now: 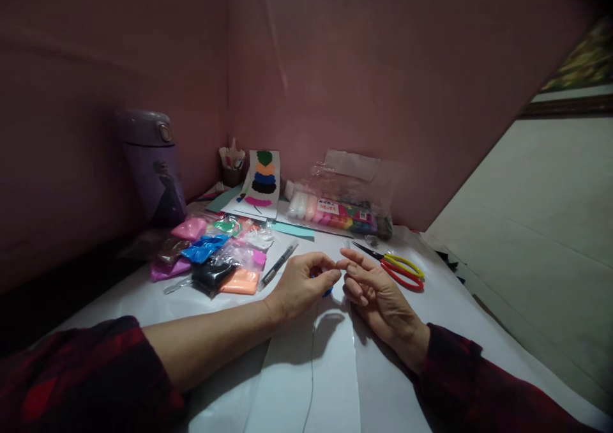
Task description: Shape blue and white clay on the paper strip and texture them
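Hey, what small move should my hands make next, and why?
I'd probably lower the left hand slightly, bringing the blue piece toward the white sheet. The piece shows just below that hand's thumb, the sheet lies underneath, and the right hand has its fingertips close by, perhaps ready to steady it.

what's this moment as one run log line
left hand, right hand: close together | blue piece: at left hand, partly hidden | scissors: beyond right hand, untouched

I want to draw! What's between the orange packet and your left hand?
In the head view, a dark pen lies between the orange packet and the left hand.
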Motion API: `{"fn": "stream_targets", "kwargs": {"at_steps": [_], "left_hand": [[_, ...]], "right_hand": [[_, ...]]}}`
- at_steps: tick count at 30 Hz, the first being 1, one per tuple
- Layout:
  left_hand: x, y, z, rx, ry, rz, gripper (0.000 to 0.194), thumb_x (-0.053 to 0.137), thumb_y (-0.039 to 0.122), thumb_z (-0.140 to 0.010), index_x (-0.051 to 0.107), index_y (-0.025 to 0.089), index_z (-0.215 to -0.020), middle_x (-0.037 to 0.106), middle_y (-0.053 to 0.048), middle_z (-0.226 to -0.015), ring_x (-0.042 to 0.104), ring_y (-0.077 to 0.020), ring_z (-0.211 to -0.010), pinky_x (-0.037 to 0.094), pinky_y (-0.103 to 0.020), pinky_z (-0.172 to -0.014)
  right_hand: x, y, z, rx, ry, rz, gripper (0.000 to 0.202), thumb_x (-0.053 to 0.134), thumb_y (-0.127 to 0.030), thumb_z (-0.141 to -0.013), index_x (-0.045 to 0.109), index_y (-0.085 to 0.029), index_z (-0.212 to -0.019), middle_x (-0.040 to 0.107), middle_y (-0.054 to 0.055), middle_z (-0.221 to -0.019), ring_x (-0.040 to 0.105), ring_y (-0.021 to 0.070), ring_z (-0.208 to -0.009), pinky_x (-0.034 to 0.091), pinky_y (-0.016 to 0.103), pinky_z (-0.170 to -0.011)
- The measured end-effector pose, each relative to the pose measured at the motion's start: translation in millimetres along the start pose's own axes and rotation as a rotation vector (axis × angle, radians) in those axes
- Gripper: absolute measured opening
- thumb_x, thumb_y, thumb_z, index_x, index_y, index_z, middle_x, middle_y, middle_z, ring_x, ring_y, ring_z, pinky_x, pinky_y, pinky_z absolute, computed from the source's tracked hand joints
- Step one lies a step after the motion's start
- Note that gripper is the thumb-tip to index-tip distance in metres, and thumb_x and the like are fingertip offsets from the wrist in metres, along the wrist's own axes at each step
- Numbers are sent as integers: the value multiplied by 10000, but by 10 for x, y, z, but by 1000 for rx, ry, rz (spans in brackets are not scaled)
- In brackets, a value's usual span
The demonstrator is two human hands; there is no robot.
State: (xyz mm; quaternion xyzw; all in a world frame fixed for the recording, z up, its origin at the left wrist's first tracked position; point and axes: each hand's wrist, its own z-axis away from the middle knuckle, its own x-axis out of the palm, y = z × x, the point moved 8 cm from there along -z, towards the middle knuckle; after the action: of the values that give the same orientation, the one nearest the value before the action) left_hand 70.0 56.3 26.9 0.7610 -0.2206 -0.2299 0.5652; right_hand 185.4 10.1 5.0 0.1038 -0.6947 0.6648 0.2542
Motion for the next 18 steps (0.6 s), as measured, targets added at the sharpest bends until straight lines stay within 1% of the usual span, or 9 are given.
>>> {"fn": "stream_targets", "kwargs": {"at_steps": [4, 7, 12, 14, 18], "left_hand": [[47, -21, 14, -82, -70, 82, 338, 619, 455, -777, 586, 132, -684, 483, 35, -528, 404, -64, -471, 294, -203, -464], [75, -53, 35, -149, -101, 170, 363, 631, 487, -768, 566, 139, -692, 480, 45, -500, 376, -53, -391, 263, -202, -411], [87, -71, 44, -172, -105, 269, 336, 658, 447, -744, 560, 132, -680, 489, 41, -461, 389, -45, -355, 253, -188, -411], [85, -75, 39, -177, -101, 298, 321, 670, 426, -725, 563, 128, -668, 485, 39, -451, 389, -45, -354, 253, -186, -412], [80, -60, 37, -166, -96, 325, 329, 686, 430, -707, 570, 124, -681, 492, 37, -459, 399, -48, -366, 270, -186, -418]], "right_hand": [[23, 5, 5, 4, -27, -17, 353, 821, -140, -651, 672, -151, -971, 714, -13, -772, 451, -7, -392, 348, 110, -380], [41, 21, 24, 25, -22, -34, 357, 829, -131, -643, 670, -147, -962, 705, -25, -759, 453, -8, -391, 349, 105, -369], [68, 53, 78, 72, 31, -51, 399, 845, -110, -619, 662, -144, -972, 699, -31, -770, 452, -10, -399, 328, 85, -328], [94, 56, 94, 84, 32, -64, 390, 848, -116, -623, 659, -142, -964, 700, -27, -777, 446, -11, -397, 324, 81, -312], [122, 72, 104, 120, 28, -115, 396, 846, -94, -620, 649, -149, -959, 685, -42, -762, 442, -12, -401, 359, 77, -321]]}}
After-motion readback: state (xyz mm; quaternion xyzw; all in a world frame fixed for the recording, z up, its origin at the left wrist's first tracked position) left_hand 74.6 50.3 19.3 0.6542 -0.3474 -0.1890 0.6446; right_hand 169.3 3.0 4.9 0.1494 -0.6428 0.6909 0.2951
